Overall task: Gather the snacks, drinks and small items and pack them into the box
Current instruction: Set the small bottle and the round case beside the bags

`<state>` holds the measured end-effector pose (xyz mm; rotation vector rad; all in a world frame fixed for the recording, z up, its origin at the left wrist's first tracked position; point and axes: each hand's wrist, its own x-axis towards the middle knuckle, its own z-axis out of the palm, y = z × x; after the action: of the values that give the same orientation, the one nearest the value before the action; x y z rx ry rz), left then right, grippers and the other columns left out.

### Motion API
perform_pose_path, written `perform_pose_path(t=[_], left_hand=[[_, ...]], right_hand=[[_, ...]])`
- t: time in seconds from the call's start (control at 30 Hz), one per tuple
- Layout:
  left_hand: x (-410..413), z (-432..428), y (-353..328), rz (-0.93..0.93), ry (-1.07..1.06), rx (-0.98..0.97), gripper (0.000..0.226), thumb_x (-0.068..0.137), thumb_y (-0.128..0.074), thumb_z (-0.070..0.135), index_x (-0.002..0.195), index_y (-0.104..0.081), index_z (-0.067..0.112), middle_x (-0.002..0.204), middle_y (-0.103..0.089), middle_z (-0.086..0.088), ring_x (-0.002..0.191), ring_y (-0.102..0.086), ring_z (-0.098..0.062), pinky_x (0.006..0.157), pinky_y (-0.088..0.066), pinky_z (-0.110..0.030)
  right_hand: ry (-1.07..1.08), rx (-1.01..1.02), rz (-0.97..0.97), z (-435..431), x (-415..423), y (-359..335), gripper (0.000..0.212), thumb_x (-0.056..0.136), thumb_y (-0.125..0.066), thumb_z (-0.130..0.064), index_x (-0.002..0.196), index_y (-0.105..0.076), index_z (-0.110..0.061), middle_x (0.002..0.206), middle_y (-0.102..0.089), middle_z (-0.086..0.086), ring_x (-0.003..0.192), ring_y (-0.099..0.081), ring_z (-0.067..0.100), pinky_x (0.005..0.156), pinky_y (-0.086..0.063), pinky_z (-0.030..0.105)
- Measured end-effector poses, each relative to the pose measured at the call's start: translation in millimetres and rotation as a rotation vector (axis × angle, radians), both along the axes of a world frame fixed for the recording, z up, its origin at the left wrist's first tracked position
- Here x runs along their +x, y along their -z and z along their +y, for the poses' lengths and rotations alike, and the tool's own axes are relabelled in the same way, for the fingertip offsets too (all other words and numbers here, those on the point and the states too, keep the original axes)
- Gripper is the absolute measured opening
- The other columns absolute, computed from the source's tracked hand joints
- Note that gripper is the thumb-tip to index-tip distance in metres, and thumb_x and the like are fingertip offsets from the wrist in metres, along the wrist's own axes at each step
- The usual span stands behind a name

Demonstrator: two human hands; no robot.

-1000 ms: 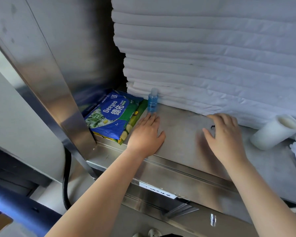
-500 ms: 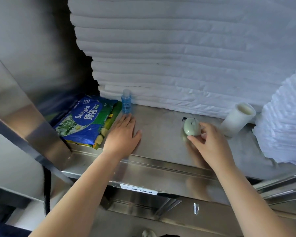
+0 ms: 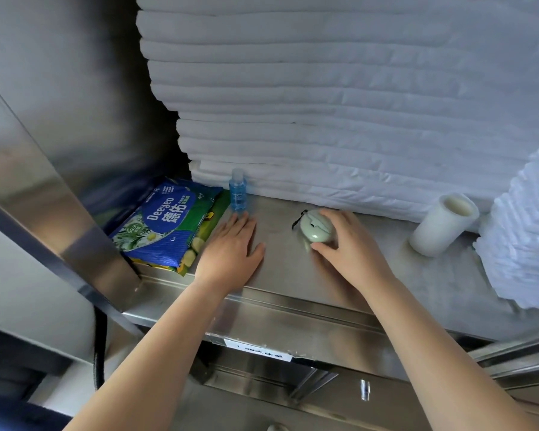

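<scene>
body: person, head-camera view | left hand (image 3: 231,247): bare, fingers and wrist uncovered | left forearm (image 3: 156,343): bare along its whole visible length, in frame from 7 o'clock | right hand (image 3: 349,247): bare, wrist uncovered | right forearm (image 3: 442,353): bare, in frame from 5 o'clock

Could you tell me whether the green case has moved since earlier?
Yes, the green case has shifted left, toward the blue bottle and away from the white roll.
</scene>
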<state>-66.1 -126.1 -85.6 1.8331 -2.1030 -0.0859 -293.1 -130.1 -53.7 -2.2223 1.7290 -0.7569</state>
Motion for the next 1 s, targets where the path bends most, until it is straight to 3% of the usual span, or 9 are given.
perform_pose_path(t=[0.1,0.23,0.33,0.43,0.57,0.67,0.77,0.87,1.0], left_hand=[[-1,3,-1,0.041,0.011,-0.019,0.059,0.093,-0.042,0.044,0.146,-0.029,0.020,0.154,-0.026,0.002,0.142,-0.016,-0.014,0.112,-0.005,-0.023],[0,6,-3,0.067,0.033,-0.042,0.056,0.092,-0.048,0.040,0.143,-0.035,0.022,0.151,-0.033,0.003,0.141,-0.022,-0.015,0.113,-0.012,-0.027],[0,7,-4,0.092,0.048,-0.050,0.055,0.091,-0.050,0.038,0.142,-0.037,0.023,0.148,-0.038,0.003,0.139,-0.025,-0.016,0.112,-0.015,-0.028],[1,8,-3,0.117,0.038,-0.046,0.058,0.091,-0.049,0.040,0.144,-0.035,0.021,0.147,-0.040,0.001,0.139,-0.025,-0.016,0.111,-0.015,-0.027],[2,5,-3,0.088,0.033,-0.037,0.061,0.092,-0.046,0.046,0.146,-0.031,0.020,0.151,-0.033,0.002,0.140,-0.021,-0.014,0.112,-0.011,-0.025],[3,4,-3,0.056,0.064,-0.011,0.056,0.094,-0.041,0.046,0.145,-0.033,0.024,0.152,-0.030,0.002,0.142,-0.018,-0.017,0.113,-0.008,-0.028],[2,5,-3,0.019,0.091,0.001,0.051,0.096,-0.037,0.046,0.144,-0.035,0.029,0.151,-0.031,0.003,0.142,-0.016,-0.019,0.114,-0.009,-0.032],[2,6,-4,0.030,0.086,0.017,0.052,0.095,-0.038,0.046,0.144,-0.031,0.032,0.151,-0.030,0.005,0.142,-0.016,-0.019,0.114,-0.009,-0.032],[3,5,-4,0.045,0.075,0.007,0.053,0.094,-0.040,0.045,0.144,-0.032,0.029,0.151,-0.031,0.007,0.142,-0.017,-0.017,0.113,-0.007,-0.029]], right_hand=[[-0.051,-0.111,0.024,-4,13,-5,0.060,0.072,-0.076,-0.011,0.128,-0.055,-0.015,0.118,-0.051,0.008,0.111,-0.048,0.027,0.091,-0.028,0.016],[-0.063,-0.184,0.082,-12,31,-13,0.056,0.067,-0.074,-0.001,0.120,-0.055,-0.002,0.116,-0.057,0.016,0.108,-0.051,0.037,0.095,-0.037,0.036],[-0.155,-0.199,0.180,-17,44,-15,0.050,0.070,-0.076,-0.014,0.115,-0.058,-0.004,0.112,-0.060,0.012,0.106,-0.051,0.034,0.091,-0.039,0.036],[-0.270,-0.208,0.200,-20,56,-12,0.053,0.077,-0.073,-0.025,0.124,-0.055,-0.007,0.117,-0.057,0.008,0.108,-0.049,0.029,0.095,-0.039,0.034],[-0.324,-0.122,-0.018,-24,61,-9,0.062,0.083,-0.068,-0.025,0.139,-0.042,-0.013,0.128,-0.050,0.002,0.119,-0.044,0.017,0.101,-0.032,0.020],[-0.328,-0.074,-0.185,-27,59,-6,0.056,0.084,-0.069,-0.026,0.134,-0.047,-0.015,0.130,-0.050,-0.005,0.122,-0.045,0.009,0.100,-0.025,0.006],[-0.359,-0.041,-0.209,-27,54,-7,0.054,0.087,-0.065,-0.029,0.136,-0.046,-0.020,0.129,-0.045,-0.012,0.120,-0.041,-0.003,0.097,-0.022,-0.001],[-0.344,-0.099,-0.173,-29,41,-10,0.054,0.088,-0.063,-0.029,0.138,-0.045,-0.018,0.130,-0.047,-0.005,0.118,-0.043,0.002,0.097,-0.025,0.002],[-0.216,-0.325,-0.100,-40,17,-31,0.054,0.078,-0.071,-0.015,0.130,-0.055,-0.012,0.113,-0.054,0.007,0.107,-0.051,0.020,0.095,-0.036,0.020]])
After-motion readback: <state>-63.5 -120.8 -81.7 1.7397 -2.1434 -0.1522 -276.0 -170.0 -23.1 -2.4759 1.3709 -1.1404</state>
